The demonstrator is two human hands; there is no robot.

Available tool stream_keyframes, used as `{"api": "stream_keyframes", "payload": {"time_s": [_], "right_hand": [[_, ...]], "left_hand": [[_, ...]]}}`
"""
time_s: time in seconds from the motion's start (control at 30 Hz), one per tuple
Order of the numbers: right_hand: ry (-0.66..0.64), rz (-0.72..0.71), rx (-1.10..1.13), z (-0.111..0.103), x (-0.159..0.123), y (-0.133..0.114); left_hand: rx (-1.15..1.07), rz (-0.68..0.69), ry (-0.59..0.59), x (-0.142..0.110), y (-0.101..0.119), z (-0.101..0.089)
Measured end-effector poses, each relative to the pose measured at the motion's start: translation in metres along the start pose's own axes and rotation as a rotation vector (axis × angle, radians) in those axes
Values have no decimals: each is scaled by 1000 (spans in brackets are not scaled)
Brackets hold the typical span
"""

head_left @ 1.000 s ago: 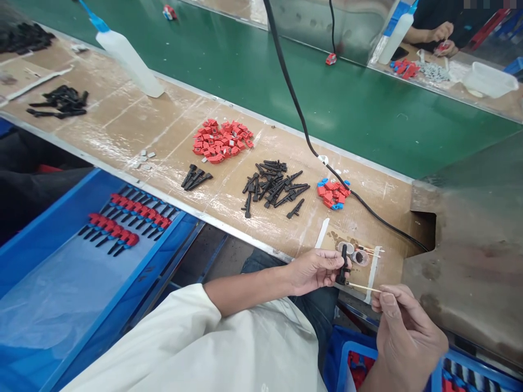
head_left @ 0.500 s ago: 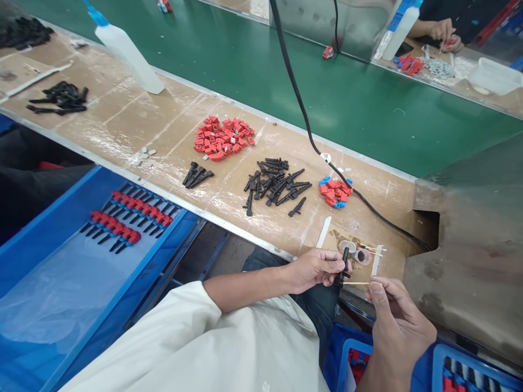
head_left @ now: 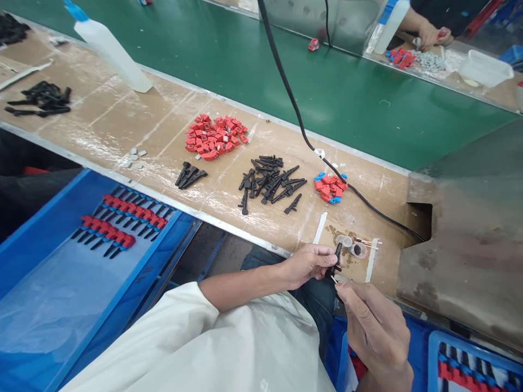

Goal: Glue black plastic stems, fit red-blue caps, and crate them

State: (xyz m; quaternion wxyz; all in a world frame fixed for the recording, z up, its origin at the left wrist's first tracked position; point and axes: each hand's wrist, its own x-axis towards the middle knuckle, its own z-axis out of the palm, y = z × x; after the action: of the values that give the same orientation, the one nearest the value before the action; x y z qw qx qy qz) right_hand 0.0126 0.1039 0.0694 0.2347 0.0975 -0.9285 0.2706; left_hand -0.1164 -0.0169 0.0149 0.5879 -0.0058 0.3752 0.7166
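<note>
My left hand [head_left: 312, 265] is closed on a black plastic part [head_left: 338, 252], a slim rod with a short side peg, held upright over the bench edge. Between the fingertips of my right hand [head_left: 373, 321] is a thin wooden stick [head_left: 334, 279], its tip at the lower end of the black part. Just beyond, two small clear cups [head_left: 358, 250] stand on a stained card, one with dark stuff inside. More thin sticks [head_left: 370, 243] lie beside them. Loose black parts [head_left: 272, 179] and red and blue pieces [head_left: 330, 188] are heaped further back.
A large red pile [head_left: 214, 136] and a white squeeze bottle [head_left: 112, 49] stand to the left. A black cable [head_left: 286, 81] hangs across the bench. Blue bins [head_left: 44, 234] with finished-looking rows sit below. A metal panel [head_left: 466, 234] borders the right; another person's hands [head_left: 431, 35] work across the green belt.
My right hand has moved left and closer to my left hand, so less of the stick shows. The whole view has shifted slightly. The other person's hands have moved.
</note>
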Motion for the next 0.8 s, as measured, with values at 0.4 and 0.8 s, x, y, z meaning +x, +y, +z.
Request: {"api": "stream_keyframes", "payload": {"time_s": [0.4, 0.8], "right_hand": [[182, 94, -109, 6, 2, -9], [740, 747, 313, 10, -8, 31]], "left_hand": [[-110, 26, -7, -5, 6, 0], [-205, 75, 70, -13, 21, -18]]}}
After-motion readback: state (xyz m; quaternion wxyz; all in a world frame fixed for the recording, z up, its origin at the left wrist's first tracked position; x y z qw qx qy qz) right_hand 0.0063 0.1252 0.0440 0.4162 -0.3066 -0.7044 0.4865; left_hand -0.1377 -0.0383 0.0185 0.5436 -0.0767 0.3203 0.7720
